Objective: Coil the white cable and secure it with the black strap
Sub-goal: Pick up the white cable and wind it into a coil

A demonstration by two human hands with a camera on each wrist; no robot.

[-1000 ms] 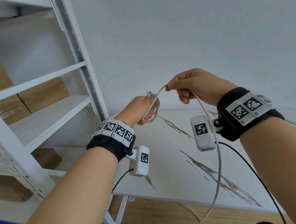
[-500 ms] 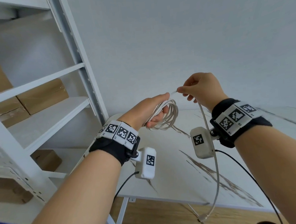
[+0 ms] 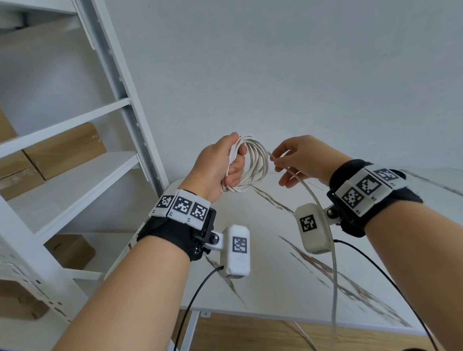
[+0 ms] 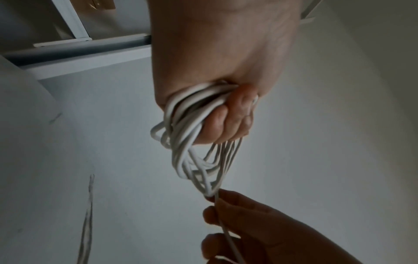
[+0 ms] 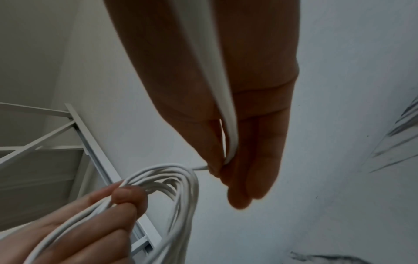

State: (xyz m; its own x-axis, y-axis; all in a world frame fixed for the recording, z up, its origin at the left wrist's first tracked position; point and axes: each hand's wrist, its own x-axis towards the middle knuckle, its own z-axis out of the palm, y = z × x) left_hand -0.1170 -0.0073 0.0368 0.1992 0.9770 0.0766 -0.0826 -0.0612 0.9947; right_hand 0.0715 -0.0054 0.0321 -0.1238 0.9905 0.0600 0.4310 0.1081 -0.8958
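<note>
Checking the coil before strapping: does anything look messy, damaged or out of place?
The white cable loops in the left hand are uneven and cross one another, one kinked sharply. A long tail runs through the right hand and hangs below the table edge. No black strap is visible. No damage shows.

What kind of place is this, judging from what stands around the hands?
Probably a storeroom or small workroom. A white metal rack holds cardboard boxes, and a white table with marble-like streaks stands against a bare wall over a wooden floor.
</note>
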